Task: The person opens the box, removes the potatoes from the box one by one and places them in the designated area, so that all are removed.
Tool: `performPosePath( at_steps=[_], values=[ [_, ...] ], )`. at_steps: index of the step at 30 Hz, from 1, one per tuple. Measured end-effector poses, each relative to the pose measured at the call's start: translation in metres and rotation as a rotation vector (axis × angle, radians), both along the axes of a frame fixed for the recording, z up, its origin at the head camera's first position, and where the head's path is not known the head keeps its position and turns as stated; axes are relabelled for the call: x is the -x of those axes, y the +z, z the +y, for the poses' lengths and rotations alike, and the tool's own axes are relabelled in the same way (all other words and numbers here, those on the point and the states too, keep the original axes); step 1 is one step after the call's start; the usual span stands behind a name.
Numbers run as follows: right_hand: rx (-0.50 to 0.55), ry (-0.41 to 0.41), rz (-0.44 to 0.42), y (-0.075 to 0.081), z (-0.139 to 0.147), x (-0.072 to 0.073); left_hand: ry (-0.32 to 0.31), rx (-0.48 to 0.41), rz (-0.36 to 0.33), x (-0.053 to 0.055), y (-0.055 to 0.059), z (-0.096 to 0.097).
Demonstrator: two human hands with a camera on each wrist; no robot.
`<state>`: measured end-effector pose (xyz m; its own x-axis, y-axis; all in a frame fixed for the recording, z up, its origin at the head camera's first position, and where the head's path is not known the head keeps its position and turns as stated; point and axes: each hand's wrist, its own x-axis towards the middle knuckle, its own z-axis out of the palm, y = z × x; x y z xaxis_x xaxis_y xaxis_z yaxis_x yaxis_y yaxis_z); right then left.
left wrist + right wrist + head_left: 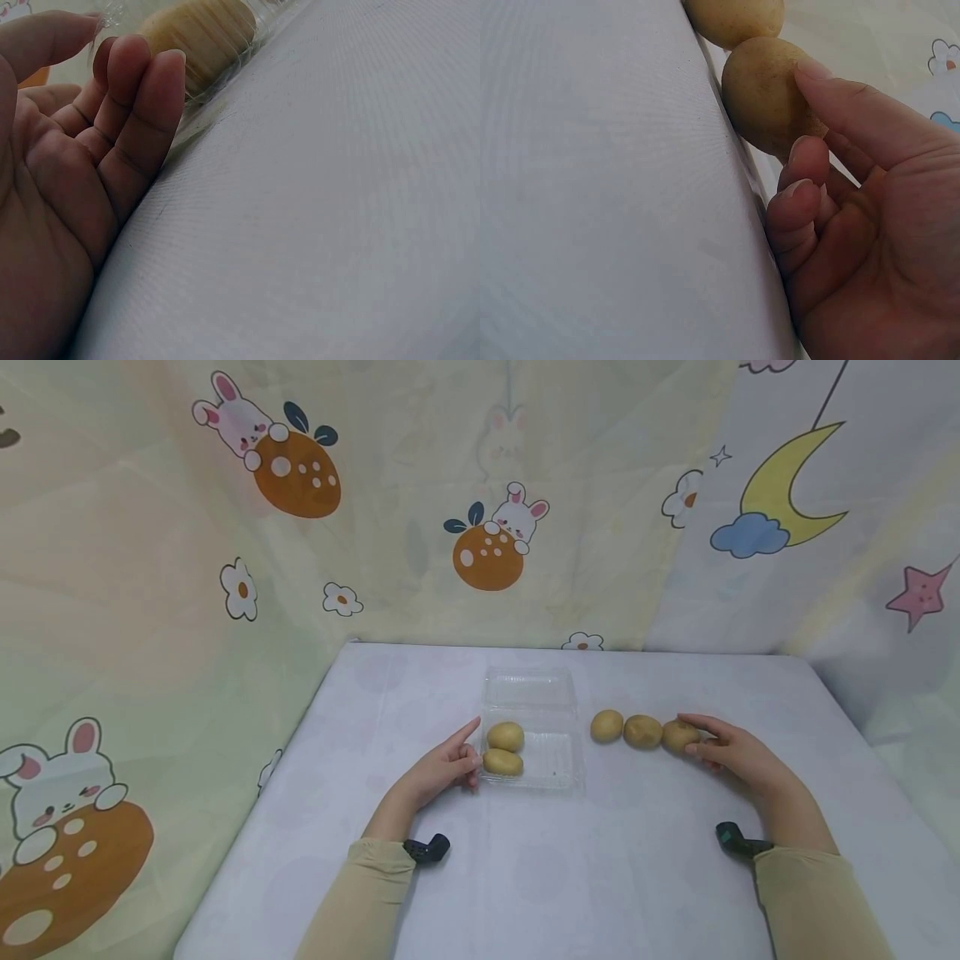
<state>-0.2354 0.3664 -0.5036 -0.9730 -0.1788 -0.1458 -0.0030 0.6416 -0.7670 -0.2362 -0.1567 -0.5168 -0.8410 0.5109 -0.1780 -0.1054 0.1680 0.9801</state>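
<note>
A clear plastic clamshell box (551, 760) lies open on the table, its lid (528, 687) folded back. Two potatoes, an upper one (506, 737) and a lower one (502, 762), lie in its left half. My left hand (444, 766) holds the box's left rim near the thumb tip, index finger extended along the side; in the left wrist view other fingers (139, 112) curl beside a potato (202, 37). Right of the box, my right hand (738, 756) grips the rightmost potato (677, 737) in a row of three; its thumb presses that potato (765, 94) in the right wrist view.
Two more potatoes, a left one (607, 726) and a middle one (642, 732), sit in the row between the box and my right hand. A white cloth covers the table (570, 877). Behind it hangs a printed curtain (397, 485).
</note>
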Motion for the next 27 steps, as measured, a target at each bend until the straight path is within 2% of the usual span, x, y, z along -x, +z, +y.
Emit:
performPosePath(
  at_steps=[22,27],
  values=[
    [0.068,0.010,0.016,-0.0021,-0.0011,-0.0008,0.004,0.016,0.000,0.0004,0.0002,0.0007],
    [0.059,-0.023,0.037,0.0002,-0.0010,0.0000,-0.001,0.017,0.004,0.0005,-0.0001,0.0006]
  ],
)
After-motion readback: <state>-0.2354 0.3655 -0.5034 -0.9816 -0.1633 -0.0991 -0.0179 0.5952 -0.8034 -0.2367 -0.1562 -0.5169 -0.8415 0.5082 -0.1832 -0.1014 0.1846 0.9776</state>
